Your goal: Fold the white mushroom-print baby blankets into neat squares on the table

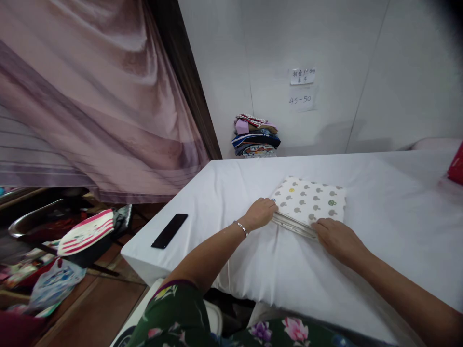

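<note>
A folded white cloth (pixel 307 197) with grey, yellow and green printed figures lies on the white-covered table (pixel 246 183). Its layers show along the near edge. My left hand (pixel 259 213) grips the near left corner, fingers closed with the thumb side at the edge. At the near right corner my right hand (pixel 334 237) pinches the same cloth, fingers bent over the top. The undersides of both hands' grips are hidden.
A black phone (pixel 170 231) lies at the table's left end. Folded clothes (pixel 256 137) are stacked beyond the far edge by the wall. A pink curtain (pixel 119 96) hangs at left, above a chair with a striped cloth (pixel 87 233). Something red (pixel 456 166) stands at far right.
</note>
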Demonstrator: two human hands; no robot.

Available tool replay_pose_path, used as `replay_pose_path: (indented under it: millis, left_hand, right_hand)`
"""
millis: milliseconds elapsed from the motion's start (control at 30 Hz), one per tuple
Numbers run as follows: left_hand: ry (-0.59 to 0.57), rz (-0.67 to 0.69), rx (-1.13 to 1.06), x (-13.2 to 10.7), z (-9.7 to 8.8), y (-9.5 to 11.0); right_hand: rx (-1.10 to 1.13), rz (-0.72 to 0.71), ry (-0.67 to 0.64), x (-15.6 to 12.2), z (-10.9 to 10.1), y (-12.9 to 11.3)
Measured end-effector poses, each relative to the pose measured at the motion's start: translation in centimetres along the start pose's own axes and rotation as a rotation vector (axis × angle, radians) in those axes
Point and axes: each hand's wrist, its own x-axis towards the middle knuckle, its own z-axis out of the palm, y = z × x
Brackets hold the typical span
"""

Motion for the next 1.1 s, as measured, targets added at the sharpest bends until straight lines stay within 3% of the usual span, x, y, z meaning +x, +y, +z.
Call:
replay_pose_path:
  millis: [300,533,733,933,1100]
  left_hand:
    - [0.029,-0.136,-0.165,-1.0,0.1,0.4]
    - [-0.024,-0.061,-0.255,-1.3,-0.4,0.3]
    - [-0.072,-0.022,-0.235,-0.2,-0.7,-0.4]
    - [0.000,-0.065,-0.118,-0.1,0.5,-0.6]
    - [0.052,-0.056,-0.229,-0.8,1.1,-0.5]
  right_hand:
    - [0.039,0.001,0.018,-0.2,0.5,-0.5]
    - [0.053,-0.023,-0.010,-0.3,0.6,-0.6]
    - [0.051,-0.015,0.011,-0.1,1.0,-0.4]
    - [0.041,0.022,0.024,-0.2,1.0,-0.3]
    - [0.104,0.007,0.007,-0.2,0.9,-0.4]
